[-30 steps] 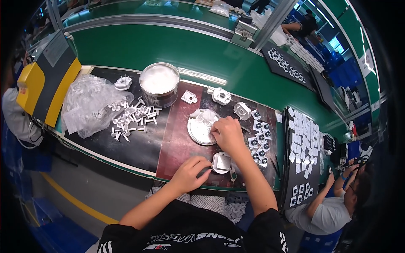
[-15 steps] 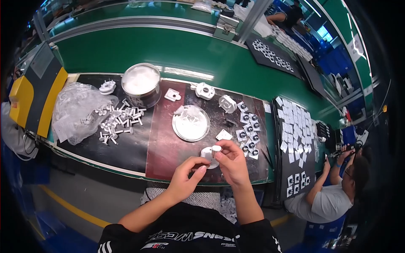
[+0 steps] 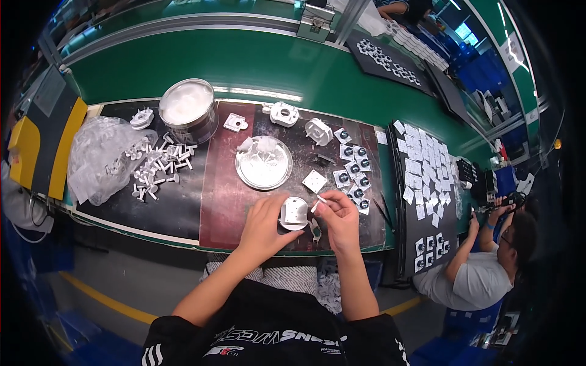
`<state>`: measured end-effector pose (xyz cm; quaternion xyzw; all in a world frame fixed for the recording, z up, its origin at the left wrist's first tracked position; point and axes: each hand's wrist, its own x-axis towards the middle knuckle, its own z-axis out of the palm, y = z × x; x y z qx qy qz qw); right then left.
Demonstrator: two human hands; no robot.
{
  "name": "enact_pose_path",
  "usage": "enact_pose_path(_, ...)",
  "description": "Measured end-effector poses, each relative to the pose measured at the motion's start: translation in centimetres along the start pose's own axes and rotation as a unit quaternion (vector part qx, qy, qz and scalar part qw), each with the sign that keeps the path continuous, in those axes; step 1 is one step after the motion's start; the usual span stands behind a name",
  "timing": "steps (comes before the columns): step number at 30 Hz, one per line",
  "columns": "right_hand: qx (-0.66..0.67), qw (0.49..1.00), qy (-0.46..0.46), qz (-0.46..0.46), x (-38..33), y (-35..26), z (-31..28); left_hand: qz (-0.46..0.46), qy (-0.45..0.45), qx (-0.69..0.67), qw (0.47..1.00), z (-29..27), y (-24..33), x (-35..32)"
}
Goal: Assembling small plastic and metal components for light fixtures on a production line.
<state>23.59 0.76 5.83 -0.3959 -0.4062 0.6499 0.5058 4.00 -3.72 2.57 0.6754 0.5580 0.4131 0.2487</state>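
My left hand (image 3: 264, 227) curls round the side of a round white plastic housing (image 3: 295, 211), which sits at the table's near edge with a squarish raised part facing up. Just right of it, my right hand (image 3: 342, 224) pinches a small white plastic pin (image 3: 318, 203) with a flat head, held tilted between thumb and fingers, apart from the housing. Between the hands lies a small dark-and-white piece (image 3: 315, 230), too small to name. A white square plate (image 3: 314, 181) with holes rests beyond my right hand. Several loose white pins (image 3: 160, 163) are heaped at the left.
A round lid (image 3: 264, 177) smeared with white paste lies ahead, behind it a tin (image 3: 198, 125) of white stuff. White housings (image 3: 284, 114), a plastic bag (image 3: 101, 160) and small square parts (image 3: 353, 168) surround the work area. A co-worker (image 3: 467, 277) sits at right.
My left hand has opened wider and taken hold of the housing's left side. The right hand has moved slightly right, turning the pin from upright to tilted. The whole view has shifted.
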Motion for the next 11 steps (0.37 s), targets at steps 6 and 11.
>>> enact_pose_path(6,-0.069,0.997,0.015,-0.020,0.8,1.9,-1.0,0.016,-0.006,-0.006,1.000,-0.4,-0.3,0.1)
enact_pose_path(11,-0.099,0.994,0.017,-0.031,1.2,2.8,-0.6,0.017,-0.033,-0.014,0.999,-0.4,-0.5,-0.1)
